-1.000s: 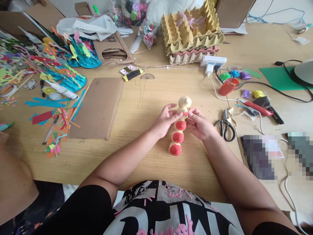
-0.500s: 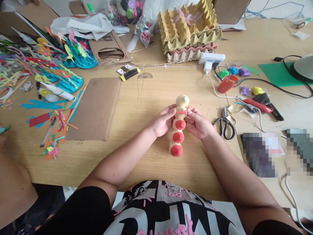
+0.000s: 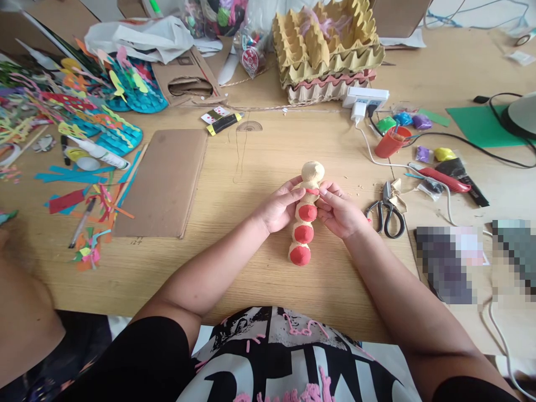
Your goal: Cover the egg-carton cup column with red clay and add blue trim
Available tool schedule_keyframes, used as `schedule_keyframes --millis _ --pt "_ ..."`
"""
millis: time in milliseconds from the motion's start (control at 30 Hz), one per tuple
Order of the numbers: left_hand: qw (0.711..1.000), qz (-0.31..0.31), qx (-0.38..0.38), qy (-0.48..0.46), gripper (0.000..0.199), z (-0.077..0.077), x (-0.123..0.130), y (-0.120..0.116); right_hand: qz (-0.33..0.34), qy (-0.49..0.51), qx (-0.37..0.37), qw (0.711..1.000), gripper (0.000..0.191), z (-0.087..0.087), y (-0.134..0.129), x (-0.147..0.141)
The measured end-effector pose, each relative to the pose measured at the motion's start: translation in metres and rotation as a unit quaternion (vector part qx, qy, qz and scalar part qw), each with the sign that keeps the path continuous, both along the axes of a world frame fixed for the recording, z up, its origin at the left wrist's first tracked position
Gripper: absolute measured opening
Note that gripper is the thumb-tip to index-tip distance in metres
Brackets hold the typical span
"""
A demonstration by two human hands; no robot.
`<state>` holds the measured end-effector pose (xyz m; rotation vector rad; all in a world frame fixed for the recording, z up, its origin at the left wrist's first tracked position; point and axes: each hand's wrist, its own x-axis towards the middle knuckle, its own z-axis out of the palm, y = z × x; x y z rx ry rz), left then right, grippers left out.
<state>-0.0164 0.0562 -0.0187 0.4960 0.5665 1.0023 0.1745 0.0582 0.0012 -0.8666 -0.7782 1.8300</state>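
Observation:
A row of joined cream-coloured bumps (image 3: 312, 172), like a strip of egg carton, is held over the wooden table (image 3: 234, 268). The three lower bumps bear red caps (image 3: 304, 234), and a narrow red band crosses the strip below the bare top bump. My left hand (image 3: 281, 207) grips the strip's left edge near that band, its thumb lying at the band's left end. From the right, my right hand (image 3: 340, 211) pinches the strip's edge at the same height, with thumb and index finger at the band's right end. Some of its fingertips are hidden behind the strip.
Scissors (image 3: 387, 211) lie right of my right hand, near a red cup (image 3: 392, 142) and clay packets. A cardboard sheet (image 3: 161, 184) and paper scraps are at left. Egg trays (image 3: 326, 56) and a power strip (image 3: 368, 96) stand behind. Another person's arm (image 3: 25, 312) is at far left.
My left thumb has moved slightly right over the band, so less of the red shows. The strip's lower end has shifted slightly left. The whole view has shifted a little.

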Motion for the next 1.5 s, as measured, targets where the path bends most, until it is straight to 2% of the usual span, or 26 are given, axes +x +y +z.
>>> schedule_keyframes --millis 233,467,533,667,800,933,1133,1333,1500 --pt "1.0 0.004 0.0 -0.001 0.05 0.0057 0.0006 -0.001 -0.006 0.002 -0.003 1.0 0.068 0.0008 -0.0006 -0.0008" --pt "1.0 0.005 -0.003 0.004 0.073 0.0023 0.0016 -0.0018 -0.02 -0.019 -0.007 1.0 0.07 -0.0008 -0.0019 -0.0028" --pt "1.0 0.009 -0.007 0.009 0.074 0.001 0.0022 -0.0019 -0.024 -0.015 -0.008 1.0 0.072 -0.0007 -0.0029 -0.0044" --pt "1.0 0.016 -0.015 0.015 0.068 0.0005 0.003 -0.0023 -0.017 -0.007 -0.009 1.0 0.069 -0.0006 -0.0045 -0.0054" --pt "0.999 0.027 -0.022 0.017 0.069 -0.0003 0.0031 -0.0029 -0.008 -0.01 -0.007 1.0 0.063 -0.0011 -0.0054 -0.005" --pt "0.999 0.033 -0.024 0.032 0.069 -0.0011 0.0029 -0.0031 -0.003 -0.005 -0.007 1.0 0.064 -0.0017 -0.0053 -0.0052" --pt "0.999 0.01 0.024 0.043 0.049 0.0022 0.0028 -0.0021 0.004 0.013 -0.016 1.0 0.069 0.0006 -0.0032 -0.0043" --pt "0.997 0.007 0.043 0.064 0.053 -0.0005 0.0022 -0.0003 0.008 0.003 -0.024 1.0 0.065 0.0012 -0.004 -0.0031" --pt "0.998 -0.003 0.051 0.047 0.05 0.0045 0.0029 -0.0008 -0.022 0.011 -0.051 0.998 0.067 -0.0019 -0.0022 -0.0011"
